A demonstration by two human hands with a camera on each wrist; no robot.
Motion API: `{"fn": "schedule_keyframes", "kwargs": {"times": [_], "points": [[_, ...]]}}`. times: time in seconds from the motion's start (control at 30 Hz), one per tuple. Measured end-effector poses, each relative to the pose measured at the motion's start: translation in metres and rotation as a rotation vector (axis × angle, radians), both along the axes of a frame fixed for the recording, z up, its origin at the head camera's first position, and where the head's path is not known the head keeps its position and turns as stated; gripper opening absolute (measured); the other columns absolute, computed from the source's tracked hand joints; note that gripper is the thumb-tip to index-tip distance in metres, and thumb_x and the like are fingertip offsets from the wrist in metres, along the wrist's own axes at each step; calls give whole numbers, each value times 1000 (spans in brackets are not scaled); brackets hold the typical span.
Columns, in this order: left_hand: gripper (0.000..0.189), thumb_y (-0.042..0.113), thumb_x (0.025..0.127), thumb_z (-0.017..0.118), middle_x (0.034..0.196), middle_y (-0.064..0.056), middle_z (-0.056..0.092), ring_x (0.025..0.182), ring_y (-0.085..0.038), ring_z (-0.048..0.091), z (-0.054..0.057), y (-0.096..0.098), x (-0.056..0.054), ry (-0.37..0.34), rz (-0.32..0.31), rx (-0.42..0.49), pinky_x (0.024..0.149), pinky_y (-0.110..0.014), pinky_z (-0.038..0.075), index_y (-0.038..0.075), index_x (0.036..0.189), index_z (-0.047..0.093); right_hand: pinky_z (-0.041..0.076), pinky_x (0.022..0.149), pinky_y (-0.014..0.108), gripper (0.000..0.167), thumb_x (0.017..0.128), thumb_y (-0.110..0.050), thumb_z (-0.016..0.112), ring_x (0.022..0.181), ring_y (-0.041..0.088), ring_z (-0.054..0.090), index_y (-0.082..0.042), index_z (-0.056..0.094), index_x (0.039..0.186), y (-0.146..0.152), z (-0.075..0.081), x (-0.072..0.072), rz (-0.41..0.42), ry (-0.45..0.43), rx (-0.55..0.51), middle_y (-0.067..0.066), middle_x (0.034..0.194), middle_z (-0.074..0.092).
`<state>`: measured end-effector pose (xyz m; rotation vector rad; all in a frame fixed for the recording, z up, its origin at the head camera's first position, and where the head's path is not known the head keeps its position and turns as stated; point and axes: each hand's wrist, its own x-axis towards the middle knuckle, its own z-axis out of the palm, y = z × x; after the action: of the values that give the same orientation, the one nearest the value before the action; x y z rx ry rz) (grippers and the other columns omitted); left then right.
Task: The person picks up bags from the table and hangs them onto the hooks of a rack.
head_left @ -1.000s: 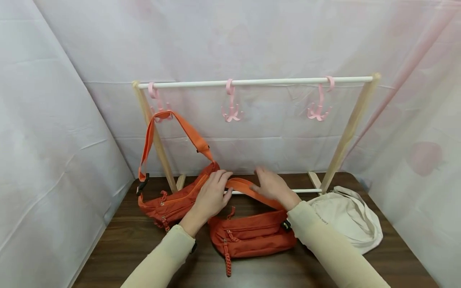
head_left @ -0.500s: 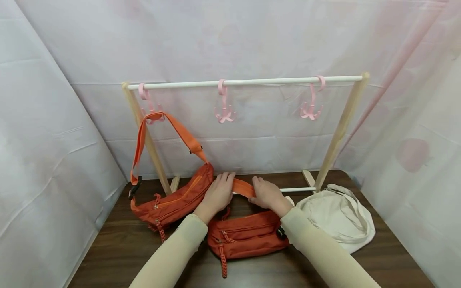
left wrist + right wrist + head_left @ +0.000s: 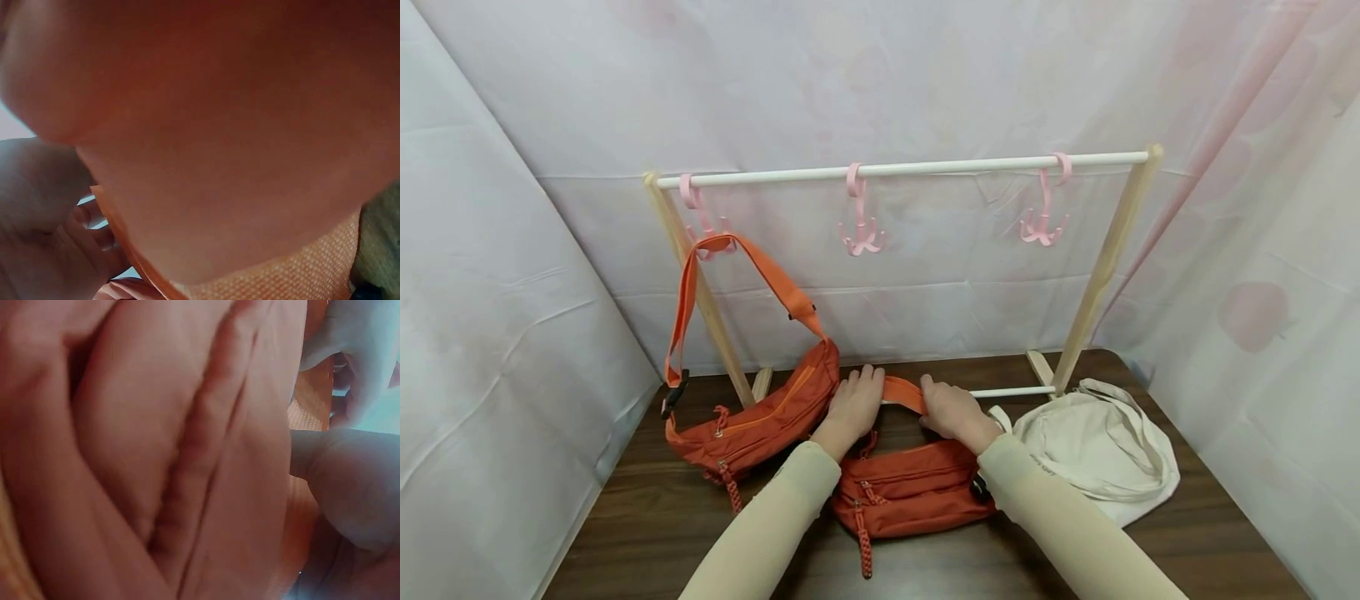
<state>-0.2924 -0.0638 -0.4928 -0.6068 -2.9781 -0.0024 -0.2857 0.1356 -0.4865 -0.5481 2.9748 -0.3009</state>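
Where the red bag (image 3: 917, 492) lies on the brown table (image 3: 940, 575), we find its orange strap (image 3: 902, 393) arching behind it. We record the left hand (image 3: 854, 406) gripping the strap on one side and the right hand (image 3: 953, 411) gripping it on the other. To the left we note a second red bag (image 3: 771, 425), its strap looped over the leftmost pink hook (image 3: 705, 220); the white bag (image 3: 1097, 450) lies at right.

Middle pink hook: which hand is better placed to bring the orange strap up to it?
Likely the left hand: in the head view it is almost directly below the hook. Both hold the strap, but the right hand is farther right.
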Motion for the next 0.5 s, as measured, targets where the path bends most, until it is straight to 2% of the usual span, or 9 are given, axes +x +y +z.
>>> {"fn": "schedule_keyframes", "kwargs": {"times": [0.1, 0.23, 0.4, 0.5], "points": [[32, 4, 103, 69, 125, -15, 59, 107, -33, 63, 0, 0, 0, 8, -11, 23, 85, -44, 56, 5, 132, 58, 56, 62, 45, 38, 97, -22, 81, 72, 28, 68, -5, 56, 119, 5, 1, -1, -1, 4, -19, 9, 87, 67], [28, 5, 104, 68, 123, -13, 60, 103, -31, 63, 0, 1, -2, 8, -14, 46, 82, -42, 57, 6, 130, 59, 53, 59, 44, 23, 100, -18, 76, 66, 24, 63, -8, 58, 109, 13, 6, -2, 5, 30, -60, 6, 80, 62], [29, 12, 103, 71, 119, -10, 63, 97, -27, 66, -1, 1, -4, 24, -20, 79, 76, -40, 58, 9, 130, 61, 49, 58, 41, 18, 102, -17, 74, 63, 20, 59, -13, 56, 102, 23, 21, -2, -6, 19, -104, 2, 78, 59], [22, 19, 103, 72, 111, -6, 63, 90, -23, 66, 0, 1, -3, 41, -28, 117, 71, -38, 58, 12, 123, 66, 49, 61, 41, 17, 102, -18, 73, 67, 19, 60, -13, 57, 105, 28, 31, -2, -11, 15, -116, 1, 81, 60]]}}
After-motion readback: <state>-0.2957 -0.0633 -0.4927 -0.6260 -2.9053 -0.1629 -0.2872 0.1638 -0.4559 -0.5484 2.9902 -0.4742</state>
